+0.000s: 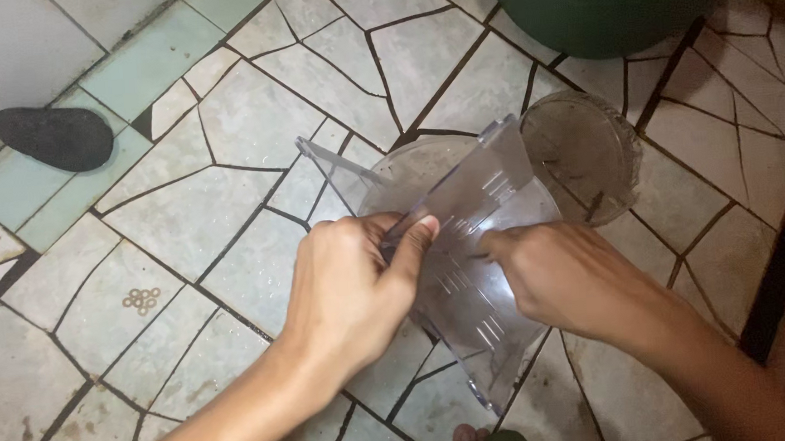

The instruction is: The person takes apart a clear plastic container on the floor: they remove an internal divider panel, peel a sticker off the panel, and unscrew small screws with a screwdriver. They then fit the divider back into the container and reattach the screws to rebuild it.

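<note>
I hold a clear plastic jug-like container (467,243) with a flat spout-shaped part, tilted over the tiled floor. My left hand (351,282) grips its near rim, thumb pressed on the edge. My right hand (555,274) is against the container's inside wall, fingers curled, possibly rubbing it; whether it holds anything is hidden. A round clear lid or bowl (583,150), dirty inside, lies just behind the container.
The floor is cracked mosaic tile (224,140) with a small drain (141,300) at the left. A dark stone-like lump (56,137) lies by the wall at upper left. A large dark green tub (615,2) stands at the top.
</note>
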